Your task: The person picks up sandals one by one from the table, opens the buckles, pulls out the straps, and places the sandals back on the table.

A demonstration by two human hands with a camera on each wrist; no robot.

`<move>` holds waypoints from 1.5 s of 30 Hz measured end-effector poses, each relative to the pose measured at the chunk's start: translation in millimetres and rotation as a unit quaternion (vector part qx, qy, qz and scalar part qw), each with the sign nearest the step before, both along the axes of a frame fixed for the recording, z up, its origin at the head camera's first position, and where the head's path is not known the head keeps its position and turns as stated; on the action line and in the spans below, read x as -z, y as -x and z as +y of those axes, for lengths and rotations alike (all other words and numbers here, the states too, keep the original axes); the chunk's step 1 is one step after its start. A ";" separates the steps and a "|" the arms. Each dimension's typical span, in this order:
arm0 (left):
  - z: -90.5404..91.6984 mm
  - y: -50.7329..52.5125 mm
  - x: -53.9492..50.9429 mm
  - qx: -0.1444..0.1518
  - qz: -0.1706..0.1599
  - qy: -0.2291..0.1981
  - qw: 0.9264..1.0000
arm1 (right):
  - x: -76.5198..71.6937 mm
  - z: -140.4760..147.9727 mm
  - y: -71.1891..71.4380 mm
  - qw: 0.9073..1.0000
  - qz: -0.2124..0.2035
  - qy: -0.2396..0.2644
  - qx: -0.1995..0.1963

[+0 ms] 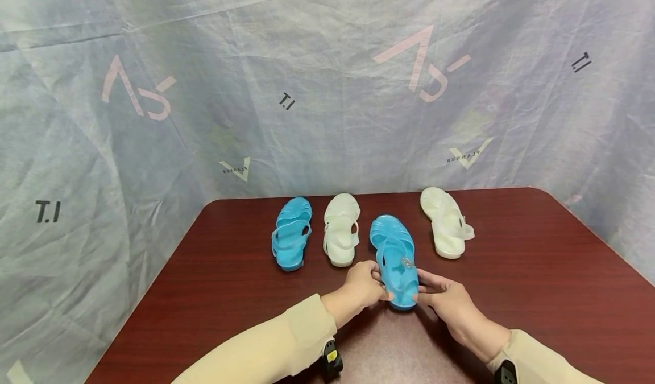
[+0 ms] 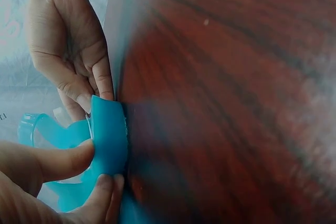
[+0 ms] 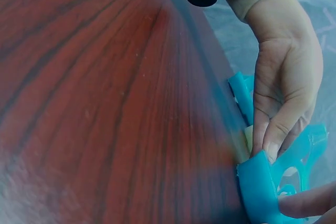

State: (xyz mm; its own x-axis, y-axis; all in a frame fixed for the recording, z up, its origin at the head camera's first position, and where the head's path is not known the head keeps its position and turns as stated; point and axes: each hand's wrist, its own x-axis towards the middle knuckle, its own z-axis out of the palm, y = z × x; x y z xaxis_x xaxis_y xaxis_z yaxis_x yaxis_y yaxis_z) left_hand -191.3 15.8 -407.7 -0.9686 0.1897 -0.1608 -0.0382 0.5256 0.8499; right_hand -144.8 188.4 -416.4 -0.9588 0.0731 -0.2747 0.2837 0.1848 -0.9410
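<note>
Both hands hold a blue jelly sandal (image 1: 393,242) by its heel end, toe pointing away. The left hand (image 1: 362,284) pinches the heel's left side, thumb on the rim; the right hand (image 1: 450,304) pinches the right side. In the left wrist view, the thumb and fingertips of the left hand (image 2: 68,182) press on the heel (image 2: 109,135). The right wrist view shows the heel (image 3: 257,187) beside the table surface; whether it touches cannot be told. Left of the held sandal lie a white sandal (image 1: 341,230) and another blue sandal (image 1: 291,233). A second white sandal (image 1: 447,223) lies at the right, angled.
The sandals are on a dark red wood-grain table (image 1: 215,293) with rounded far corners. A grey printed cloth (image 1: 327,88) hangs behind and along its sides. Wrist cameras sit on the left sleeve (image 1: 331,358) and the right sleeve (image 1: 506,371).
</note>
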 end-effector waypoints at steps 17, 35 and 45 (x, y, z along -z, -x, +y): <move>7.4 10.8 -0.2 -0.011 0.006 0.023 1.000 | -0.7 -1.1 9.4 1.000 0.015 -0.019 0.004; 17.6 31.3 6.2 -0.032 0.026 0.016 0.999 | 0.3 -1.0 29.7 0.998 0.040 -0.051 0.001; 22.6 41.4 2.8 -0.032 0.044 0.051 0.997 | -1.4 -3.0 42.5 0.996 0.056 -0.071 0.006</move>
